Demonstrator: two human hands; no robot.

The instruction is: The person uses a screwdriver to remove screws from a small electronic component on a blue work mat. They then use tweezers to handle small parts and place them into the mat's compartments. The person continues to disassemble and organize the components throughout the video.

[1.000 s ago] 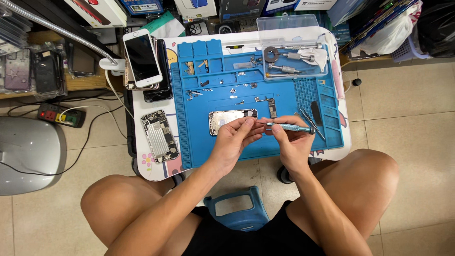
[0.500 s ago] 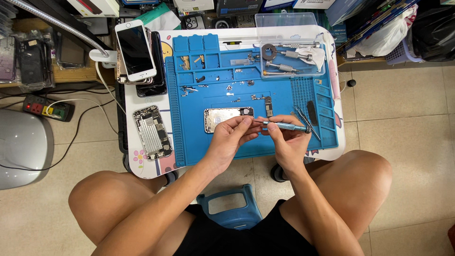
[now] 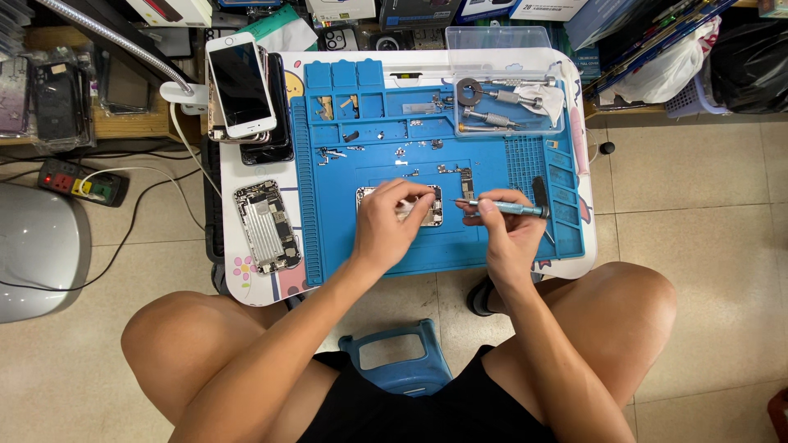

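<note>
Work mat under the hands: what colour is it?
Blue work mat, shown best in the head view.

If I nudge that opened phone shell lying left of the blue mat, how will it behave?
The opened phone shell lies flat on the white table, so it would likely slide, not roll. It looks thin and rigid, probably light. Its exposed innards seem fragile; push the edge only.

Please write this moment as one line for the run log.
left hand: holds silver phone part on blue silicone mat | right hand: grips slim teal screwdriver, tip toward part
</note>
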